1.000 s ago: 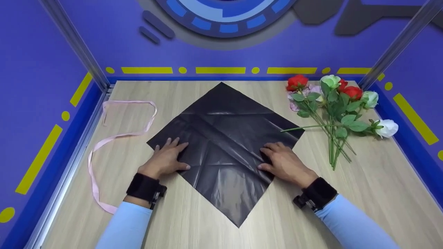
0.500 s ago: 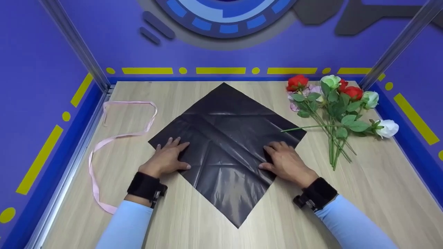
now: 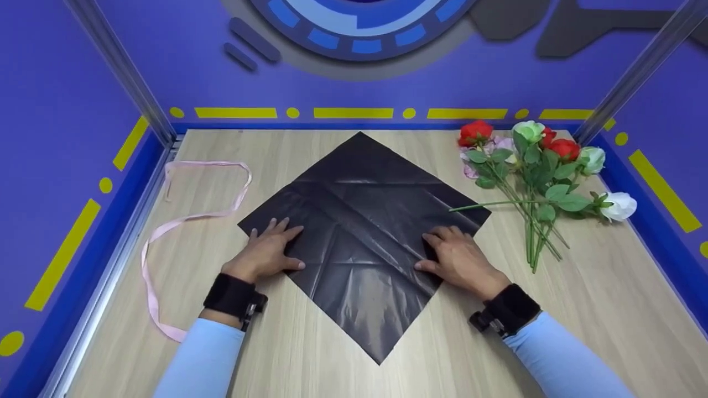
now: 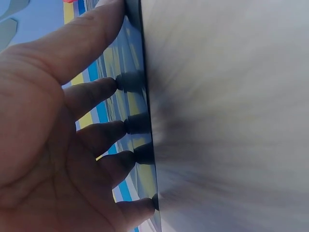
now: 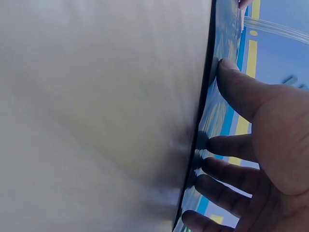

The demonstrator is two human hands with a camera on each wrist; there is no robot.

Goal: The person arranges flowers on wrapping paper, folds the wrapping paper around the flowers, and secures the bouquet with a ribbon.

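Observation:
A creased, glossy black square sheet of wrapping material [image 3: 354, 221] lies like a diamond on the wooden table, one corner toward me. My left hand [image 3: 265, 254] rests on its left side with fingers spread, fingertips down on the sheet. On the right side my right hand [image 3: 458, 258] touches it the same way, thumb apart from the fingers. In the left wrist view the fingertips of the left hand [image 4: 43, 121] meet the sheet's surface; the right wrist view has the right hand [image 5: 275, 150] with its fingertips on the sheet too. Neither hand grips anything.
Several artificial flowers [image 3: 531, 166], red, white, pale green and pink, lie at the right; one stem overlaps the sheet's right corner. A pink ribbon [image 3: 182, 220] curves along the left of the table [image 3: 442, 354]. Blue-purple panels [image 3: 354, 88] stand around the back and sides.
The black sheet has shifted slightly to the right at its upper and side corners, and the right hand's fingers moved slightly right with it. Flowers and ribbon stay put.

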